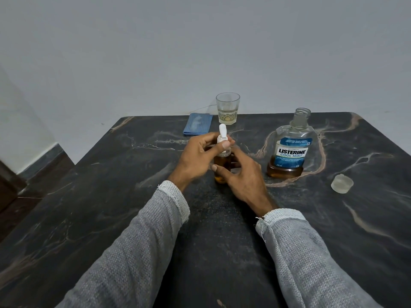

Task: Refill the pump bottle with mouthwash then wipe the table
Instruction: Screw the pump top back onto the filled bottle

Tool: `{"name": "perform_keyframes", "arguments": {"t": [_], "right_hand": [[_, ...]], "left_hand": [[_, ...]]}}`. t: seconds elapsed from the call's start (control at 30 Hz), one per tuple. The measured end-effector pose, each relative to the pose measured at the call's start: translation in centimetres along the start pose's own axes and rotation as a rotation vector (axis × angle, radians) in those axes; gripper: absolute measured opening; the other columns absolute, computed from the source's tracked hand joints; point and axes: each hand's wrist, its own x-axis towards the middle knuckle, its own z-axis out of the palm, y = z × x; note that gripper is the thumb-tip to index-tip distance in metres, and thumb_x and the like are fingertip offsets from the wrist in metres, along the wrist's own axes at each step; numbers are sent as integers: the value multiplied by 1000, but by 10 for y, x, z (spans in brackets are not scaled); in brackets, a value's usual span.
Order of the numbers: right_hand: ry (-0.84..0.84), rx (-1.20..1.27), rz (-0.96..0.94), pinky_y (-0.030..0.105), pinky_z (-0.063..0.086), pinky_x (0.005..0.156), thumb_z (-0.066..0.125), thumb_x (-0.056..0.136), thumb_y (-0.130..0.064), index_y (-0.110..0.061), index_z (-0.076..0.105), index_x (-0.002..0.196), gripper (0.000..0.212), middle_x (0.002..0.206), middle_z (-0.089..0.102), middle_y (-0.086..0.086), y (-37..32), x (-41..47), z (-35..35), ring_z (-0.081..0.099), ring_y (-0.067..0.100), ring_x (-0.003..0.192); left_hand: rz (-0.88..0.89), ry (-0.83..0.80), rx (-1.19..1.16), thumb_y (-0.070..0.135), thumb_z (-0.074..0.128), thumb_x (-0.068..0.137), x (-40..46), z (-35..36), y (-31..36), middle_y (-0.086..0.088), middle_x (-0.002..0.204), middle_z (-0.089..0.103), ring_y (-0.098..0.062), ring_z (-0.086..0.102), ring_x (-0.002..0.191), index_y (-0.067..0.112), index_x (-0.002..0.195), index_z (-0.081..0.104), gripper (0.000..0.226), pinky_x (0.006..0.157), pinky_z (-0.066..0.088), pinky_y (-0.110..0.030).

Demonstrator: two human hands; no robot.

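Note:
A small pump bottle (222, 165) holding amber liquid stands mid-table. My left hand (198, 158) pinches its white pump head (223, 134) at the collar. Around the bottle's body curl the fingers of my right hand (242, 176). To the right stands the mouthwash bottle (289, 150), uncapped, with a blue label and a low level of amber liquid. Its clear cap (342, 183) lies further right on the table. A folded blue cloth (197, 126) lies at the far edge.
A drinking glass (227, 108) with a little pale liquid stands at the far edge beside the cloth. The dark marble table (111, 196) meets a grey wall behind. The table's left edge drops off to a floor.

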Motion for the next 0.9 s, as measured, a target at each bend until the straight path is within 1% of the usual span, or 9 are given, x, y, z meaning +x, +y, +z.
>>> {"name": "perform_keyframes", "arguments": {"t": [0.17, 0.27, 0.37, 0.43, 0.53, 0.63, 0.7, 0.8, 0.9], "right_hand": [[9, -1, 22, 51, 42, 103, 70, 81, -48, -36, 44, 135, 61, 123, 64, -9, -1, -3, 1, 59, 10, 112], [-3, -25, 15, 51, 44, 100, 70, 79, -52, -35, 45, 131, 61, 123, 62, -9, -1, -4, 3, 58, 11, 111], [26, -67, 0, 49, 46, 96, 71, 72, -60, -33, 45, 130, 68, 122, 58, -9, -5, -10, 0, 56, 9, 107], [55, -91, -6, 48, 46, 94, 70, 72, -62, -32, 46, 128, 67, 119, 56, -8, -6, -14, -4, 55, 9, 106], [87, -120, 22, 47, 48, 92, 65, 77, -62, -30, 50, 122, 57, 112, 54, -6, -5, -21, -14, 53, 9, 100], [116, -157, 30, 44, 51, 85, 64, 81, -57, -32, 53, 105, 37, 99, 53, -10, 0, -31, -29, 53, 6, 90], [157, -195, 22, 42, 52, 80, 65, 83, -51, -28, 56, 96, 28, 92, 55, -9, 5, -38, -41, 55, 7, 84], [253, -255, 15, 42, 51, 77, 67, 86, -39, -20, 60, 85, 20, 85, 60, -3, 14, -47, -62, 57, 13, 80], [353, -377, 4, 40, 45, 77, 66, 87, -32, -17, 61, 82, 17, 84, 59, -2, 25, -54, -88, 54, 18, 82]], "left_hand": [[-53, 65, -68, 14, 63, 91, -3, 7, -2, -1, 113, 72, -9, 66, 109, 18, 111, 68, 21, 92, 52, -24], [-65, 72, -36, 13, 63, 92, -5, 7, -6, 3, 114, 71, -5, 65, 109, 14, 117, 66, 26, 93, 51, -22], [-96, 96, -40, 17, 67, 88, -13, 4, -8, -3, 126, 66, -11, 61, 119, 7, 130, 59, 44, 100, 49, -28], [-120, 146, -44, 25, 70, 84, -19, 2, -5, 0, 128, 63, -8, 59, 120, 11, 135, 54, 55, 100, 49, -28], [-55, 339, 43, 26, 68, 88, -32, 3, 0, 13, 112, 65, 4, 62, 104, 18, 123, 59, 37, 91, 51, -22], [20, 480, 60, 21, 65, 91, -48, 12, 5, 7, 102, 67, -9, 65, 97, 20, 107, 64, 15, 85, 55, -28], [45, 454, 65, 18, 64, 92, -58, 25, 7, 2, 98, 69, -17, 67, 93, 22, 100, 64, 9, 83, 57, -32], [50, 331, 57, 15, 65, 91, -66, 53, 9, 8, 92, 69, -6, 66, 85, 30, 95, 65, 15, 76, 55, -22], [34, 203, 87, 16, 67, 90, -61, 82, 7, 10, 94, 69, 0, 64, 86, 30, 97, 65, 16, 77, 52, -18]]}}
